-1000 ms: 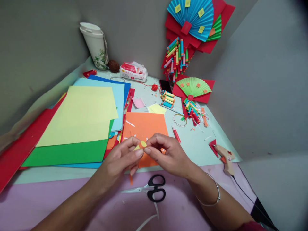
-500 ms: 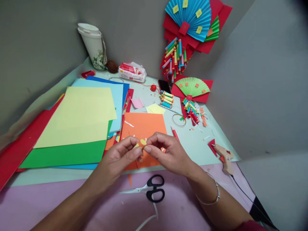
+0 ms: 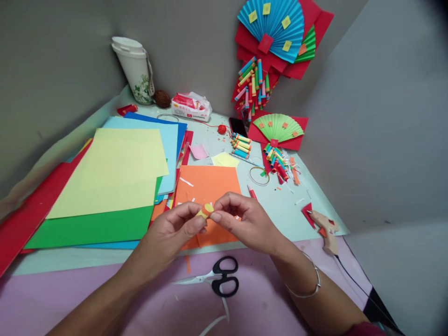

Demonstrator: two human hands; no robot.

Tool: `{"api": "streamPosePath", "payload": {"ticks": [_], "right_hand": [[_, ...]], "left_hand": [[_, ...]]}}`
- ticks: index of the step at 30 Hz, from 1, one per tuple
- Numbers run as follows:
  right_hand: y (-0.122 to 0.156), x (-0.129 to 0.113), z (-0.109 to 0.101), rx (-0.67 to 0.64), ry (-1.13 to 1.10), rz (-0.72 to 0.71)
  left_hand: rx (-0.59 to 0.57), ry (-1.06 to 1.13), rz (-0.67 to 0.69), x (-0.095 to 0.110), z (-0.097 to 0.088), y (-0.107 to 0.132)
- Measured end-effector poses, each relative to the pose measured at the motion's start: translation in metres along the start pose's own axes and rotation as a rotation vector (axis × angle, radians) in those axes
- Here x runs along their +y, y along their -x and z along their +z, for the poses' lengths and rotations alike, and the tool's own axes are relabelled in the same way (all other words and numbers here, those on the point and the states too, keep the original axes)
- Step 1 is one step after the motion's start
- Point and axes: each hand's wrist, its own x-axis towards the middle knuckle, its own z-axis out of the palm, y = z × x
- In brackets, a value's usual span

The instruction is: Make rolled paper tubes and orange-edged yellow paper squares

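Between my hands is a small yellow paper roll [image 3: 206, 211] with an orange band near its end. My left hand [image 3: 180, 226] grips the roll between thumb and fingers. At its orange-banded end, my right hand [image 3: 241, 219] pinches with thumb and forefinger against the band; the fingertips hide the exact spot. Under both hands lies an orange sheet [image 3: 210, 179] with several white scraps on it. Closer to me, black-handled scissors [image 3: 226, 276] rest on the pink surface, their blades pointing left.
Left, colored paper sheets [image 3: 112, 172] are stacked. Several finished rolls [image 3: 241, 145] lie near a phone [image 3: 238, 126]. A glue gun [image 3: 325, 228] rests at right, its cord trailing. Paper fans [image 3: 280, 127] stand at the back, beyond a bangle [image 3: 259, 176]. A white cup [image 3: 135, 70] stands back left.
The roll has tilted slightly in my fingers, so more of its yellow side shows. Both hands keep nearly the same place and hold. The whole view has shifted slightly.
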Motion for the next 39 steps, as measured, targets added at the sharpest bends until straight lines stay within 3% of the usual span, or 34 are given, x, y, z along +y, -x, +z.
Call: {"api": "streamPosePath", "payload": {"ticks": [16,20,25,39], "right_hand": [[0.000,0.001,0.000,-0.026,-0.113,-0.032],[-0.001,0.000,0.002,-0.007,-0.042,-0.027],[0.000,-0.001,0.004,0.022,0.035,-0.007],[0.001,0.000,0.007,0.078,0.013,-0.020]], "left_hand": [[-0.010,-0.078,0.028,0.002,0.002,-0.003],[0.029,-0.089,0.065,-0.001,0.003,0.001],[0.067,0.017,-0.005,-0.002,0.007,0.006],[0.061,0.033,0.008,-0.004,0.009,0.001]]}}
